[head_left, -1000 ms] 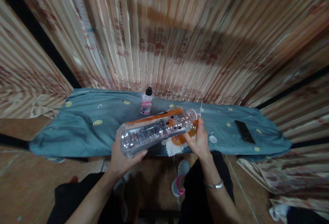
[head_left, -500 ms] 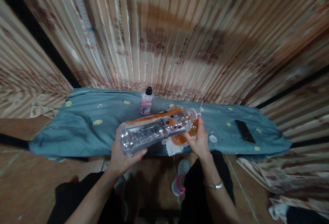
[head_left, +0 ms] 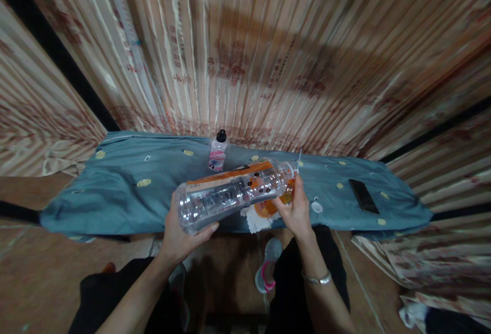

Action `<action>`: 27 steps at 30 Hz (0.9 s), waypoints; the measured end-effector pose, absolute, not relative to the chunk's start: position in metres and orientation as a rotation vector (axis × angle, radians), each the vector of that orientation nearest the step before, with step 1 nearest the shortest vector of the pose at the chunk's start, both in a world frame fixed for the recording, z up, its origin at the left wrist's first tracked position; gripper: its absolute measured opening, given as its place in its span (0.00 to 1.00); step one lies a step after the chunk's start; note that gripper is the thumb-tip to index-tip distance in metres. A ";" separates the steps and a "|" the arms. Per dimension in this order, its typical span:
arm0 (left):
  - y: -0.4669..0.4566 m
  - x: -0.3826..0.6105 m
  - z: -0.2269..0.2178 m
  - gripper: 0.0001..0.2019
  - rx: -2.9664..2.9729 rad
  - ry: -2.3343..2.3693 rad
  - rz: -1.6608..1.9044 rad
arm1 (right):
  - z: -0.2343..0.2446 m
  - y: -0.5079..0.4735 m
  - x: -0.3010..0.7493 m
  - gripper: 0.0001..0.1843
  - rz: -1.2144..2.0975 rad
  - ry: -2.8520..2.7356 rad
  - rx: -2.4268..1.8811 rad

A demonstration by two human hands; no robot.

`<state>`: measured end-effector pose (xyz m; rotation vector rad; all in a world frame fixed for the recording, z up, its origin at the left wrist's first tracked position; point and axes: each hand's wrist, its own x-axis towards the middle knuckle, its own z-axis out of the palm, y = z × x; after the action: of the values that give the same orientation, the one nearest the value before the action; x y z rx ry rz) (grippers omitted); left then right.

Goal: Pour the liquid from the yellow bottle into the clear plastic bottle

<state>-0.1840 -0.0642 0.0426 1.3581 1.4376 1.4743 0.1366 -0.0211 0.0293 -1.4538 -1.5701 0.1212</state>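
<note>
left hand (head_left: 183,239) clasps the base of a clear plastic bottle (head_left: 226,196), slanted between both hands; right hand (head_left: 297,214) is at its neck — exact grip hidden. risk: slick plastic could slip, knocking the orange vessel (head_left: 264,209) beside the right.

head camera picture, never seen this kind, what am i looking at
There is no machine: a camera worn on a person's head looks forward and down at their bare hands. The left hand holds the base of a large clear plastic bottle with an orange label; the right hand is at its neck, its exact grip hidden. On the patterned blue-green cloth are a black rectangular phone, a round white disc, ragged white tissue and a small clear bottle with black cap; a see-through orange container is partly hidden.
</note>
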 end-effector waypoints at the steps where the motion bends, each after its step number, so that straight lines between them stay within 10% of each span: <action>1: -0.064 -0.184 0.042 0.43 1.362 1.436 1.480 | 0.029 -0.021 0.137 0.46 0.120 -1.572 -1.452; 27: -0.061 -0.183 0.043 0.46 1.325 1.416 1.444 | 0.028 -0.020 0.138 0.49 0.083 -1.588 -1.432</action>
<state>-0.1828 -0.0606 0.0430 1.3250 1.4160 1.4444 0.1378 -0.0198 0.0282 -1.4320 -1.5881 0.0831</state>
